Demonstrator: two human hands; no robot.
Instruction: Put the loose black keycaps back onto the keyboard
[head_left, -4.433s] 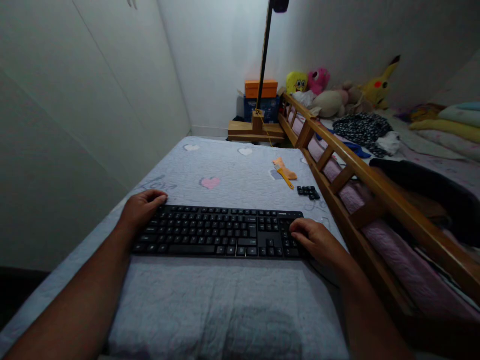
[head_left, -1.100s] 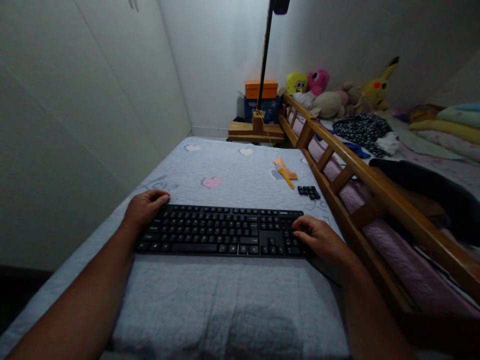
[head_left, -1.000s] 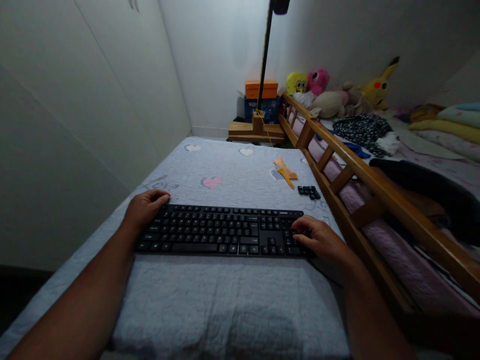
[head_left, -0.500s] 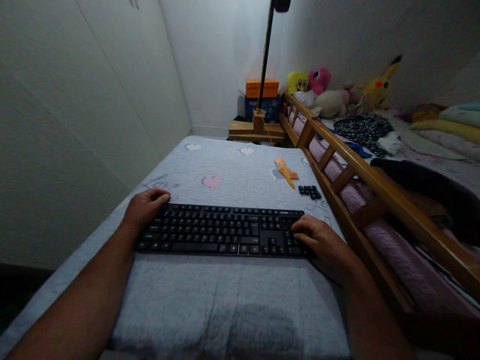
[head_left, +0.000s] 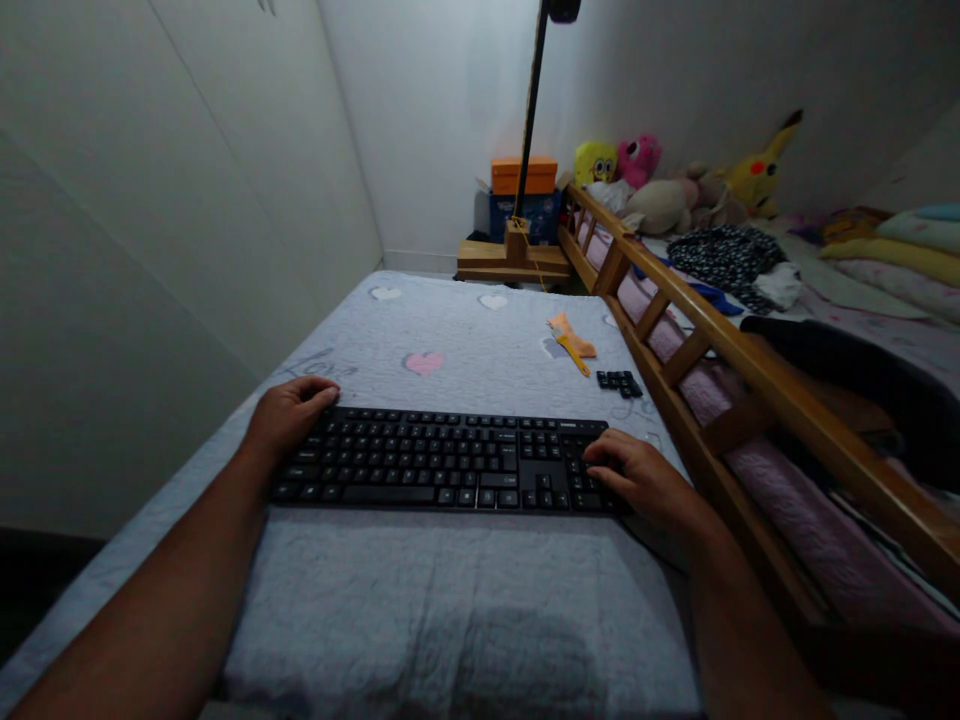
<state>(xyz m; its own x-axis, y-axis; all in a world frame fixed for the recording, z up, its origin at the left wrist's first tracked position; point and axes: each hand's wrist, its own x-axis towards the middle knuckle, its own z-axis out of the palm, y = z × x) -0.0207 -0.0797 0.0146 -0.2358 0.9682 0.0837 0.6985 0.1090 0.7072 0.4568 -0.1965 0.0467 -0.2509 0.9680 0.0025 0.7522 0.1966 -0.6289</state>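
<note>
A black keyboard (head_left: 420,455) lies flat across the cloth-covered table, its keys facing up. My left hand (head_left: 292,412) is closed about the keyboard's far left corner, thumb along the top edge. At the other end, my right hand (head_left: 626,465) curls over the number pad, with fingertips and thumb touching the keys; what lies under the fingertips is hidden. Several loose black keycaps (head_left: 620,383) sit in a small group beyond the right end. Farther back, a yellow-handled brush (head_left: 574,355) rests against an orange cloth (head_left: 574,333).
A wooden bed rail (head_left: 697,310) runs along the table's right side, with plush toys (head_left: 637,165) and bedding behind it. At the far end, a dark pole (head_left: 529,120) stands on a wooden base (head_left: 480,262) before boxes (head_left: 523,176). A pale cabinet (head_left: 187,200) borders the left.
</note>
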